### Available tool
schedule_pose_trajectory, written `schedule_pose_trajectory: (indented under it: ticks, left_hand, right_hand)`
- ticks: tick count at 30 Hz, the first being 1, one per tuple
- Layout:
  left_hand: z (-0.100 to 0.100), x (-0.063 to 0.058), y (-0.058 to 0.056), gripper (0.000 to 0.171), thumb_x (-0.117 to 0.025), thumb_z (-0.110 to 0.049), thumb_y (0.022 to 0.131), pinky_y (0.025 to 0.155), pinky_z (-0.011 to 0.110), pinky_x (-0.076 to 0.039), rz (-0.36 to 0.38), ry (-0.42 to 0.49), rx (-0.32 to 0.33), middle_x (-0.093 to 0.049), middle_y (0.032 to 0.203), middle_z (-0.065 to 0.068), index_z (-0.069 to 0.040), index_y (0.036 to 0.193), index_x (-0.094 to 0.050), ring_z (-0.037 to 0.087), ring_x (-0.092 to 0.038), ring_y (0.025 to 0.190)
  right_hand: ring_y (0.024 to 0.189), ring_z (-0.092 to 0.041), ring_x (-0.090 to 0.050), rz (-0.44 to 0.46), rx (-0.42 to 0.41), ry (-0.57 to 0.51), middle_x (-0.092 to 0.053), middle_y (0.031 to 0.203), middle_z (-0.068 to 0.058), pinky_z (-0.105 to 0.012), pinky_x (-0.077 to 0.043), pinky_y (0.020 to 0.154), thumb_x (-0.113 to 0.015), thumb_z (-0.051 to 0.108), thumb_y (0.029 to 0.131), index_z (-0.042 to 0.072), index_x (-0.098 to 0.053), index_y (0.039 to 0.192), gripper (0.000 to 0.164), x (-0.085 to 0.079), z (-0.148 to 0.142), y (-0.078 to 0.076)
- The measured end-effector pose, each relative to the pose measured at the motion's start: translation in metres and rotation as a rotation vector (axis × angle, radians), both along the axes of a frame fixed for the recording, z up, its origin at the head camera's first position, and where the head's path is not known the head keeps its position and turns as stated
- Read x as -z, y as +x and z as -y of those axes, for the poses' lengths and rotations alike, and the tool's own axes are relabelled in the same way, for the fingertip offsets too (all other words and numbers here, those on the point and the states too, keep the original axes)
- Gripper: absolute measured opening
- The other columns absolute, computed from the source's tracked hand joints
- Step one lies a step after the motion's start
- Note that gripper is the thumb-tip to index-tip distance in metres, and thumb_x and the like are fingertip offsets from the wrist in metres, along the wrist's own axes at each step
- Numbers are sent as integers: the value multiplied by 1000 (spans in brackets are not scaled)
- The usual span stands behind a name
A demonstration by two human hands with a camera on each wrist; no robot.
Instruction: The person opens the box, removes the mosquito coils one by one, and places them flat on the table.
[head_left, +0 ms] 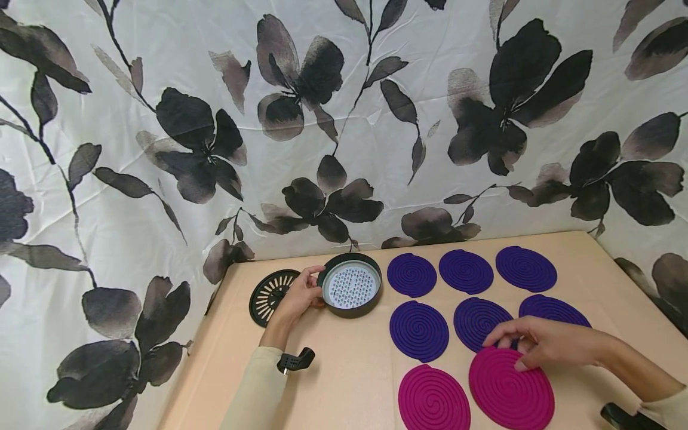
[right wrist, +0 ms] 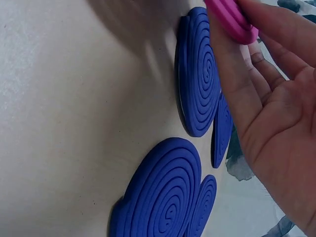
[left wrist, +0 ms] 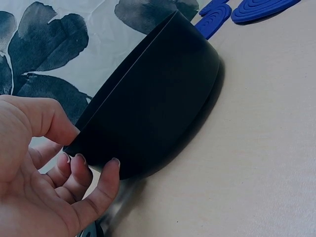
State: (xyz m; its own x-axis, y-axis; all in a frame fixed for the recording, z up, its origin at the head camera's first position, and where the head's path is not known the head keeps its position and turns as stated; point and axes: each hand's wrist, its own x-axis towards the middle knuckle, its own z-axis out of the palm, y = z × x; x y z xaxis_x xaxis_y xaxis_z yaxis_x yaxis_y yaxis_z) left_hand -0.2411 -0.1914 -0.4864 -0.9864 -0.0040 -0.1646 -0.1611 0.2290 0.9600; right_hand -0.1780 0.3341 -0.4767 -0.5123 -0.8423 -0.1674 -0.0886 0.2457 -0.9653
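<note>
My left hand point(head_left: 302, 294) pinches the left rim of a round black container point(head_left: 352, 312) with a light grey inside covered in small marks or holes. In the left wrist view the container point(left wrist: 148, 94) is tilted, thumb at its rim and fingers against its side. My right hand point(head_left: 559, 343) pinches a magenta spiral coaster point(head_left: 510, 391) by its upper edge, in front of the blue-purple coasters. A second magenta coaster point(head_left: 434, 399) lies to its left. The right wrist view shows only part of the held coaster point(right wrist: 234, 22).
Several blue-purple spiral coasters point(head_left: 418, 331) lie in two rows on the light wooden table point(head_left: 344, 364). Partly behind my left hand is a black slotted disc point(head_left: 263, 298). A white floral cloth point(head_left: 408, 197) hangs behind the table.
</note>
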Motion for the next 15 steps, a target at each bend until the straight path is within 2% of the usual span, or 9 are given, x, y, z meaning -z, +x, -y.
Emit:
schedule_pose_trajectory:
  ticks: [9,15]
  left_hand:
    - [1,2,-2,61,-55,13,88,69,37,-60,6,-3,0,-37,99,7,-10,144,-51,20,-49,83]
    - [0,2,-2,60,-54,13,88,70,39,-61,3,-5,1,-37,98,7,-10,143,-51,21,-50,82]
  right_hand:
    - [89,-15,-61,6,-72,4,-63,104,-15,-23,-53,70,-66,0,91,5,-64,131,40,2,0,2]
    - [84,-10,-58,8,-79,22,-64,100,-14,-22,-48,64,-65,-4,90,4,-64,129,39,3,0,2]
